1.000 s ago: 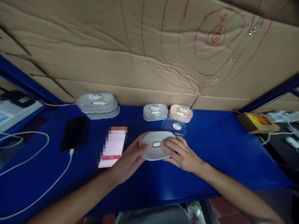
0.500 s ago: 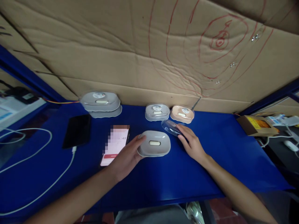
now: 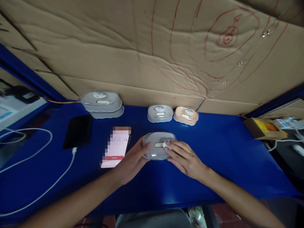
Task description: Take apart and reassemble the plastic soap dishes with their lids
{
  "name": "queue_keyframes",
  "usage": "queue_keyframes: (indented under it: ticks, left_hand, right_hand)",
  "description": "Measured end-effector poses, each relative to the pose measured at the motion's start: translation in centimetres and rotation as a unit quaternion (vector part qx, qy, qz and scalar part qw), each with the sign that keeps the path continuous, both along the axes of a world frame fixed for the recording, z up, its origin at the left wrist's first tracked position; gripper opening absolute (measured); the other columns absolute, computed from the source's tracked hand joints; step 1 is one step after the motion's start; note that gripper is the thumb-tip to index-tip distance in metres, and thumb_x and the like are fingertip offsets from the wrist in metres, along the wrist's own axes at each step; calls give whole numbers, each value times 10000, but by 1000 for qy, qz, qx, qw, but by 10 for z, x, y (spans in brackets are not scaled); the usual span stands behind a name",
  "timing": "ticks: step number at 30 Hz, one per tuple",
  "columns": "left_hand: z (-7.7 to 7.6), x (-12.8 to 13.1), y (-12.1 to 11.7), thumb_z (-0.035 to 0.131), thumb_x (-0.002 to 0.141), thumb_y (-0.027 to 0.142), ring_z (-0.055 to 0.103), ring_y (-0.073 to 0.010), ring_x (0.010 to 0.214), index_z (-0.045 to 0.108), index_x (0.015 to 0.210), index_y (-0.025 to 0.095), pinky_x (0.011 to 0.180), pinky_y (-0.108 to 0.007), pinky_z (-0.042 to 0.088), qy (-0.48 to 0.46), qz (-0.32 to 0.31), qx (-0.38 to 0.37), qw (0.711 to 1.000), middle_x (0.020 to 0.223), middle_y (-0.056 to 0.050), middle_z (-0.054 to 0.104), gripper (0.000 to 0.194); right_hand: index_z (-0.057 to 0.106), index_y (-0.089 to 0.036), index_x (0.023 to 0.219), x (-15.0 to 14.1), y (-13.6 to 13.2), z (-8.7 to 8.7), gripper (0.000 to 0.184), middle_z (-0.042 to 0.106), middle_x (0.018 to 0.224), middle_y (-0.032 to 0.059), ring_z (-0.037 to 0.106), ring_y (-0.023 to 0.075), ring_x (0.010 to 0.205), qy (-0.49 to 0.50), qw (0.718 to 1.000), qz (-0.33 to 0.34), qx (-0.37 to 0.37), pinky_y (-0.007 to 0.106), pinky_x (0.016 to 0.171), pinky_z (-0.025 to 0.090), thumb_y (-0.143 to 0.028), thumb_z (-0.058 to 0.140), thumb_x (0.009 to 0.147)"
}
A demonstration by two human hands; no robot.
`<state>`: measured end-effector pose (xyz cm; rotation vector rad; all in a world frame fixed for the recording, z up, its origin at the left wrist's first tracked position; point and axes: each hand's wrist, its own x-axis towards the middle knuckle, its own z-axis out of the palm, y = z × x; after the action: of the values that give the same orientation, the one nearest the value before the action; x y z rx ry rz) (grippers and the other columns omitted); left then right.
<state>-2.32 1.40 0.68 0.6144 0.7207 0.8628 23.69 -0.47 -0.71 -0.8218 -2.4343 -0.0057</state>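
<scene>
A grey oval dish (image 3: 156,153), which looks like a soap dish, is held over the blue table in front of me. My left hand (image 3: 136,153) grips its left end, with the thumb over the rim. On top of the dish lies a clear plastic lid (image 3: 152,138) bearing a round white sticker. My right hand (image 3: 184,157) has hold of the lid's right side, its fingertips on the sticker and its thumb at the near edge. Whether the lid sits fully flush cannot be told. A pale oblong piece (image 3: 158,144) shows through the lid.
Behind stand a lidded grey dish (image 3: 160,117), a lidded peach dish (image 3: 186,119) and stacked grey dishes (image 3: 106,114). Left of my hands lie a lit phone (image 3: 116,145) and a dark phone (image 3: 77,131) with a white cable (image 3: 68,172). A cardboard box (image 3: 263,129) stands right.
My right hand has brought the clear lid leftward from beside the dish onto its top. My left hand still holds the dish, now slightly farther right.
</scene>
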Motion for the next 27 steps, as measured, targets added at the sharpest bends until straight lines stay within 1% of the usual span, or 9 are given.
queue_keyframes:
  ticks: [3, 5, 10, 13, 16, 18, 20, 24, 27]
  left_hand:
    - [-1, 1, 1, 799, 926, 502, 668, -305, 1273, 701, 1300, 243, 980, -369, 570, 15, 6, -24, 1000, 1324, -81, 745, 465]
    - [-2, 2, 1, 772, 927, 563, 678, -315, 1262, 706, 1280, 232, 985, -387, 579, 32, -15, -32, 999, 1314, -89, 751, 488]
    - [-11, 2, 2, 640, 993, 621, 510, -337, 1488, 553, 1486, 295, 1179, -471, 475, 223, -22, 80, 971, 1597, -101, 555, 598]
    - [-11, 2, 12, 585, 1040, 537, 418, -321, 1560, 351, 1616, 354, 1237, -534, 415, 363, 23, 276, 890, 1726, -101, 355, 648]
    - [-2, 6, 40, 587, 1049, 435, 304, -333, 1616, 316, 1637, 322, 1292, -589, 314, 481, 32, 492, 725, 1753, -137, 265, 657]
    - [4, 10, 68, 573, 1053, 367, 230, -373, 1640, 348, 1628, 259, 1302, -619, 269, 539, 25, 567, 623, 1766, -178, 225, 627]
    - [8, 15, 98, 581, 1038, 312, 198, -410, 1644, 389, 1611, 217, 1297, -637, 256, 583, 9, 586, 562, 1772, -199, 217, 611]
    - [5, 23, 139, 623, 1014, 343, 294, -463, 1603, 489, 1547, 146, 1257, -636, 327, 643, -49, 530, 550, 1731, -262, 295, 584]
    - [0, 25, 139, 638, 996, 333, 381, -450, 1565, 523, 1514, 152, 1229, -620, 382, 648, -46, 518, 557, 1682, -252, 389, 561]
  right_hand:
    - [455, -281, 1608, 2, 2, -4, 633, 540, 1601, 154, 413, 357, 1564, 28, 998, -20, -57, 608, 1231, 441, -318, 694, 1023]
    - [512, -278, 1550, 5, 4, -7, 598, 407, 1676, 172, 333, 372, 1606, 57, 992, -10, -114, 602, 1237, 435, -393, 718, 1001]
    - [519, -305, 1513, 27, 18, -3, 570, 420, 1639, 142, 396, 303, 1576, 73, 973, 21, -217, 500, 1263, 429, -385, 735, 991]
    - [504, -312, 1513, 45, 29, 4, 568, 413, 1645, 135, 385, 307, 1578, 60, 967, -5, -247, 519, 1272, 409, -381, 728, 995]
    - [513, -320, 1462, 65, 37, 12, 522, 380, 1651, 120, 405, 302, 1560, 44, 956, -39, -287, 512, 1260, 421, -362, 725, 986]
    - [516, -326, 1415, 84, 41, 18, 504, 397, 1620, 109, 427, 300, 1540, 36, 950, -59, -303, 516, 1254, 420, -335, 734, 961]
    - [527, -326, 1365, 111, 43, 21, 505, 421, 1582, 99, 451, 304, 1515, 25, 946, -87, -310, 524, 1244, 424, -323, 755, 914]
    - [584, -303, 1270, 187, 46, 18, 554, 490, 1501, 94, 534, 327, 1418, -5, 931, -205, -301, 527, 1196, 464, -331, 815, 767]
    - [628, -297, 1214, 237, 51, 10, 522, 580, 1423, 107, 577, 394, 1342, -1, 916, -320, -240, 646, 1150, 455, -363, 808, 728]
